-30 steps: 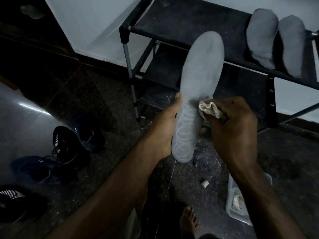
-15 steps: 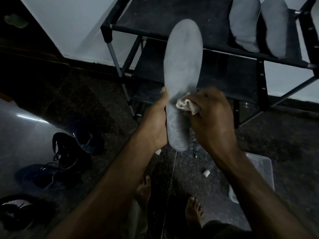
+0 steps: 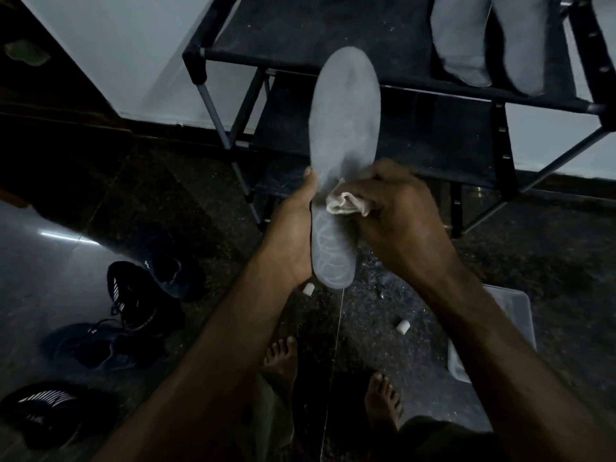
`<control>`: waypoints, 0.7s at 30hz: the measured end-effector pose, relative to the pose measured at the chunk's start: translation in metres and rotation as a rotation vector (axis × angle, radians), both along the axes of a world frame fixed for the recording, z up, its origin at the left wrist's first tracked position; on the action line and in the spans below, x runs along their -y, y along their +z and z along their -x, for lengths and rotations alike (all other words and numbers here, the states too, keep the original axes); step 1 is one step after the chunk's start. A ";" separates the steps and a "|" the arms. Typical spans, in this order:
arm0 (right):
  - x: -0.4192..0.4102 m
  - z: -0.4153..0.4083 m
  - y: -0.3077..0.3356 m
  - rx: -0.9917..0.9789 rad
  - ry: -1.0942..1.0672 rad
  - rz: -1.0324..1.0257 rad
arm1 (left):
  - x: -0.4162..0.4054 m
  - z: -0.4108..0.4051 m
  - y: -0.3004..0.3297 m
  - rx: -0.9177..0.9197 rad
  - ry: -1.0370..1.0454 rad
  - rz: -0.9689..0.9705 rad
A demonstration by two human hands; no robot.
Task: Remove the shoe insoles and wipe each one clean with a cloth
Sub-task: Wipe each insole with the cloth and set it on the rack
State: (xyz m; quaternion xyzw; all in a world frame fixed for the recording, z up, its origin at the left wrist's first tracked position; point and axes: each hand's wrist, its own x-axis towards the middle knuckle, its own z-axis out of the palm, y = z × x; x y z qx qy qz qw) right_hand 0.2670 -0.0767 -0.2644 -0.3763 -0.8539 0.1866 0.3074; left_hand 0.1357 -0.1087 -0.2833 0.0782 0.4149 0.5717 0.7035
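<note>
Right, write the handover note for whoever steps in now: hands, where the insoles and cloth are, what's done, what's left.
Left hand grips the insole by its heel half and holds it upright in front of the shoe rack.
Right hand grips the bunched cloth and presses it on the insole's middle.
Two other insoles lie on the rack's top shelf, a third partly visible at the frame's right edge; whether they are wiped cannot be told.
Shoes sit on the floor to the left; a clear tub to the right.
Left: finish this insole, shelve it, then check the shoes for more.
</note>
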 end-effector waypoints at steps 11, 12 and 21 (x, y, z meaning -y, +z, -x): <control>-0.002 -0.003 -0.001 -0.032 0.007 0.066 | -0.002 -0.002 -0.008 -0.041 0.001 0.022; -0.001 -0.001 -0.001 -0.018 0.038 0.069 | -0.002 0.000 -0.008 -0.032 -0.001 0.023; -0.008 -0.012 -0.004 -0.072 -0.165 0.034 | -0.001 -0.010 -0.002 -0.017 -0.069 -0.012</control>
